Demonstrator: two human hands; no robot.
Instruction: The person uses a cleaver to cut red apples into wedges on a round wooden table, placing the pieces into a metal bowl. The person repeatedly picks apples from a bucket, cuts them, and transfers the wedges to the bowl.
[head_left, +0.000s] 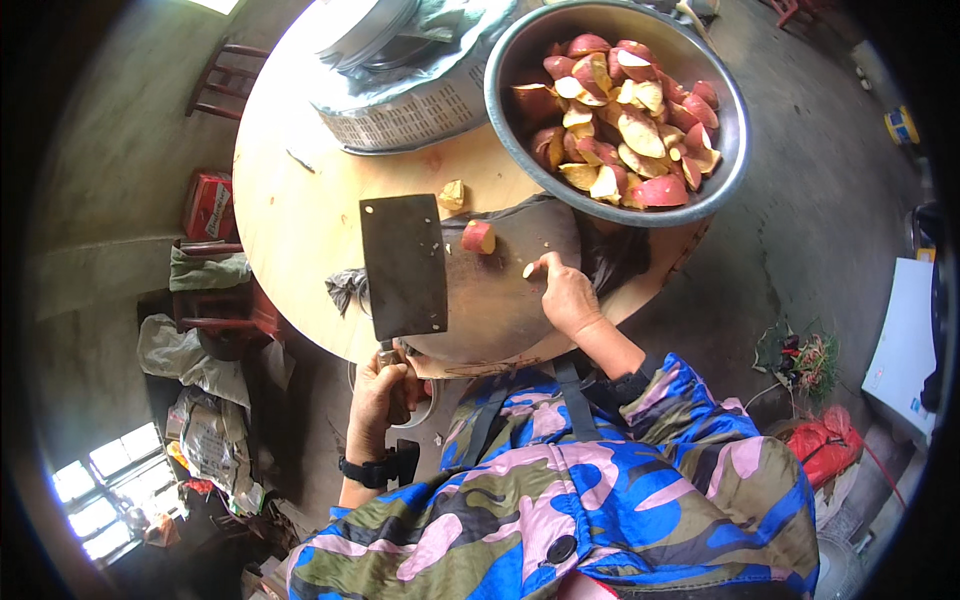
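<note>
My left hand grips the handle of a cleaver, its broad dark blade raised upright over the left side of a round, worn cutting board. Over the board's right side, my right hand has a small, pale-ended sweet potato piece at its fingertips. A red-skinned sweet potato chunk with a cut face rests on the board between blade and hand. Just beyond the board's far edge, a yellowish piece lies on the round wooden table. Cut sweet potatoes fill a large metal basin at the far right.
A perforated metal container with pans on top stands at the table's far side. Dark cloth lies under the board's right edge, and a dark crumpled bag sits left of the cleaver. Wooden chairs stand left of the table.
</note>
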